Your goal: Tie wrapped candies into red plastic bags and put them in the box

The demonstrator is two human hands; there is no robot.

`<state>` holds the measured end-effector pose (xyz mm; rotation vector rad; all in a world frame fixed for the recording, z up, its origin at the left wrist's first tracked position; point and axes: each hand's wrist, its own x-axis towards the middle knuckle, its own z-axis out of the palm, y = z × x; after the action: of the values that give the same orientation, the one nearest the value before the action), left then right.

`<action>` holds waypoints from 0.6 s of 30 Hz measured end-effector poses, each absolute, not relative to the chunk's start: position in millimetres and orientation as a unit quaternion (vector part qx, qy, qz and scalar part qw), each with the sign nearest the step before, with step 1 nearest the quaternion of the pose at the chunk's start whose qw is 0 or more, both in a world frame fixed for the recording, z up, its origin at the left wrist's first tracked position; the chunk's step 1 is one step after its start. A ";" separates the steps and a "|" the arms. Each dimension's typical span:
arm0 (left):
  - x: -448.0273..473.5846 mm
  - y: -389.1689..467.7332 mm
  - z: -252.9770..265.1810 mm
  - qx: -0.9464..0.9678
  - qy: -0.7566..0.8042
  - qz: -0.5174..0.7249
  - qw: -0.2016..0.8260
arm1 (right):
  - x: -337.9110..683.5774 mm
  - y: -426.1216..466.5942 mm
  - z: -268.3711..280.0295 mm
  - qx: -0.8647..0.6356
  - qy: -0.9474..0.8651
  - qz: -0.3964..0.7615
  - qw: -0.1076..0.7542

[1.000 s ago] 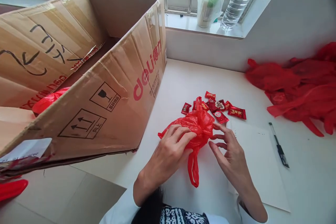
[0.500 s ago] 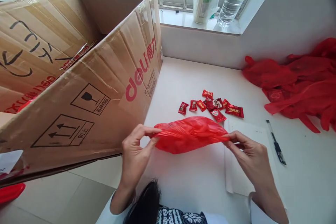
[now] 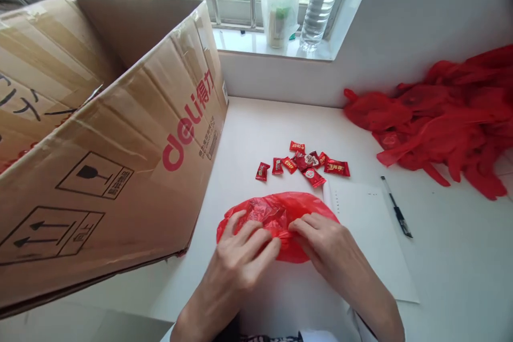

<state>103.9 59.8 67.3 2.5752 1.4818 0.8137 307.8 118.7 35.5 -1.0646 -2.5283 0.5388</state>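
Note:
A thin red plastic bag (image 3: pixel 310 206) lies bunched on the white table, with shiny crinkled wrappers showing faintly through it. My left hand (image 3: pixel 244 264) bends over its near left side, fingers curled and pressed on the plastic. On the other side my right hand (image 3: pixel 331 243) pinches the bag's gathered middle, the thumb partly hidden beneath. Just beyond the bag lie several small red-wrapped candies (image 3: pixel 310 160) in a loose cluster, one of them (image 3: pixel 262 171) a little apart on the left.
A large open cardboard box (image 3: pixel 148 149) stands at the left. A heap of red mesh bags (image 3: pixel 436 112) fills the right rear. White paper (image 3: pixel 364 235) and a pen (image 3: pixel 396 207) lie at the right. A water bottle (image 3: pixel 318 10) stands on the windowsill (image 3: pixel 236 40).
My hands have come together from the bag's two ends to its middle. The bag, stretched between them before, now sits lower and rounder. The view has shifted to the right.

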 end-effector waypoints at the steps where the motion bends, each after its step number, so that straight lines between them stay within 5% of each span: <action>1: 98.0 60.8 65.9 0.817 0.497 0.289 0.035 | 308.9 118.2 36.0 -0.392 -0.876 0.204 0.193; 10: 70.7 38.6 79.3 0.555 0.604 0.514 0.250 | 337.1 108.6 44.5 -0.596 -0.565 0.385 0.421; 15: 102.2 43.7 83.5 0.749 0.557 0.356 -0.049 | 339.9 112.9 39.4 -0.469 -0.520 0.520 0.489; 18: 111.1 46.7 80.3 0.733 0.557 0.374 -0.116 | 346.3 109.6 45.1 -0.429 -0.570 0.506 0.485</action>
<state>111.1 46.7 80.3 2.4879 1.8913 1.2701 346.3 109.6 45.1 -1.0433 -1.3864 1.2324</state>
